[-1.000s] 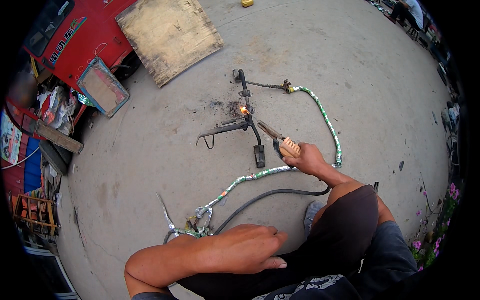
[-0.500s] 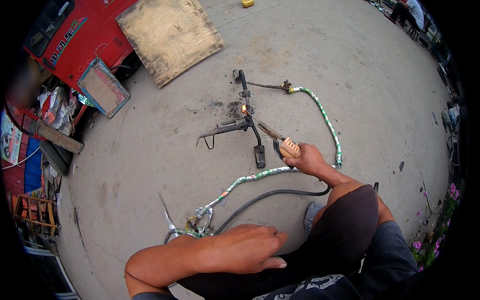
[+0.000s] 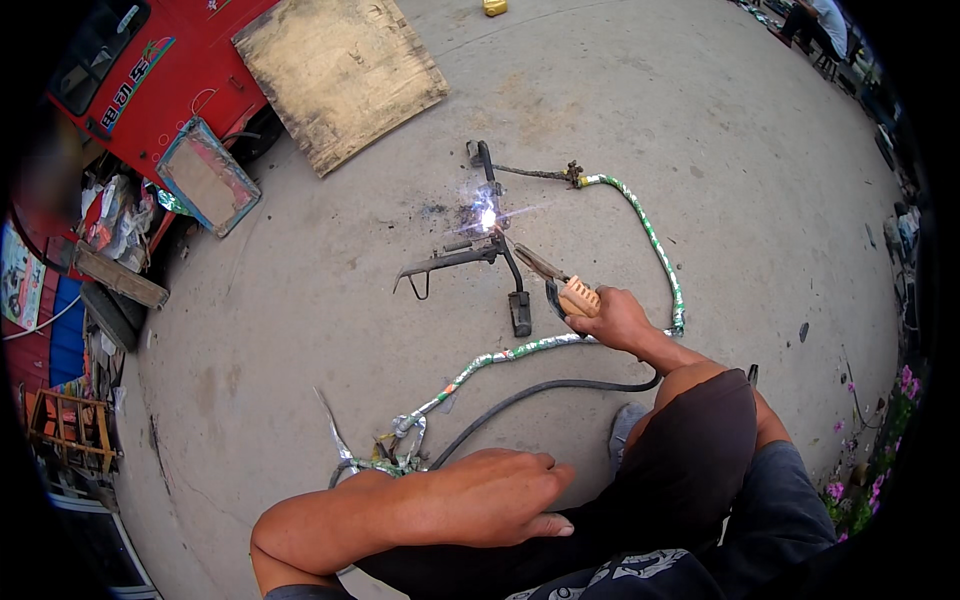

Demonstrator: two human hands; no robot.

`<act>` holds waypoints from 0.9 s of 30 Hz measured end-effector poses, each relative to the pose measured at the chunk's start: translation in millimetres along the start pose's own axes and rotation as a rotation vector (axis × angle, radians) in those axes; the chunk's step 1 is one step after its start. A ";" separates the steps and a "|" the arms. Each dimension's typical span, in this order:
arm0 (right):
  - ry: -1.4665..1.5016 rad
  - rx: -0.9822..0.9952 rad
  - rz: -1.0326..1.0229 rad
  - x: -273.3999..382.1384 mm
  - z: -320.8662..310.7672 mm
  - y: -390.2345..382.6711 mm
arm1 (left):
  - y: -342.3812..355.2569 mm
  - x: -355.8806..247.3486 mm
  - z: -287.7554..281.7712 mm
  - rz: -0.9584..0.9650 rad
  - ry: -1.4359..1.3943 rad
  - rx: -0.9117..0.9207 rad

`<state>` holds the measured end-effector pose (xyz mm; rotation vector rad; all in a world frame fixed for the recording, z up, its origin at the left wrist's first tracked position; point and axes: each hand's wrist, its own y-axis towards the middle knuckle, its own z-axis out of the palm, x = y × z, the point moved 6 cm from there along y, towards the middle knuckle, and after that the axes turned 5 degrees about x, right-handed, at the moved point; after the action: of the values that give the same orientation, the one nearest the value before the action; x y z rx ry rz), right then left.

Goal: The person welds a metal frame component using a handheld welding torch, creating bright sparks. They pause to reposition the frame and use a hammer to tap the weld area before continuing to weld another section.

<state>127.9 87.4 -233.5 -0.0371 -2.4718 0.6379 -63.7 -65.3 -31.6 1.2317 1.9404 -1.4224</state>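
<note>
My right hand (image 3: 608,318) is wrapped round the orange handle of a welding electrode holder (image 3: 578,296). Its jaws point up and left toward a dark metal pedal frame (image 3: 510,262) lying on the concrete. A bright blue-white arc (image 3: 487,217) with short sparks burns on the frame's bar, just beyond the jaws; the glare hides the electrode tip and the joint. At the frame's far end, a clamp (image 3: 573,174) sits on a cable wrapped in green and silver (image 3: 655,245). My left hand (image 3: 515,492) rests over my lap, fingers loosely bent, thumb apart, with nothing visible in it.
A black cable (image 3: 540,388) curves near my foot, and bundled cable ends (image 3: 395,455) lie at near left. A wooden board (image 3: 340,80) leans by a red vehicle (image 3: 180,80). Pink flowers (image 3: 835,490) edge the right. A person (image 3: 825,25) sits far right.
The small orange glow on the bar has become a bright blue-white arc with sparks. Both hands have kept nearly the same positions.
</note>
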 end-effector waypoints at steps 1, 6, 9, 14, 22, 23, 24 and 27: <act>-0.001 -0.002 -0.002 0.0 0.3 0.4 | -0.2 -0.3 -0.5 0.001 -0.001 0.000; 0.024 -0.058 -0.042 -1.4 -0.7 0.3 | 0.3 -0.3 0.4 -0.015 0.003 0.000; 0.092 -0.102 -0.038 -1.3 -6.3 -3.9 | -1.2 -0.9 0.8 -0.001 0.007 -0.020; 0.119 -0.101 -0.033 -7.4 -8.3 -5.9 | -1.9 -1.4 0.2 -0.006 0.005 -0.022; 0.384 0.040 0.040 -14.6 -0.5 -14.9 | -3.7 -2.1 -1.7 -0.005 0.004 -0.017; 0.406 0.064 0.066 -14.5 0.8 -15.6 | -3.6 -2.0 -2.0 -0.006 0.005 -0.015; 0.409 0.076 0.081 -13.3 0.8 -16.6 | -3.6 -2.2 -2.4 -0.007 0.004 -0.012; 0.401 0.101 0.101 -10.4 1.7 -16.5 | -3.4 -2.6 -3.0 -0.006 0.000 -0.005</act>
<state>137.6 70.4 -232.9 -0.2300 -2.0590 0.7197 -64.8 -63.8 -26.7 1.2249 1.9479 -1.4194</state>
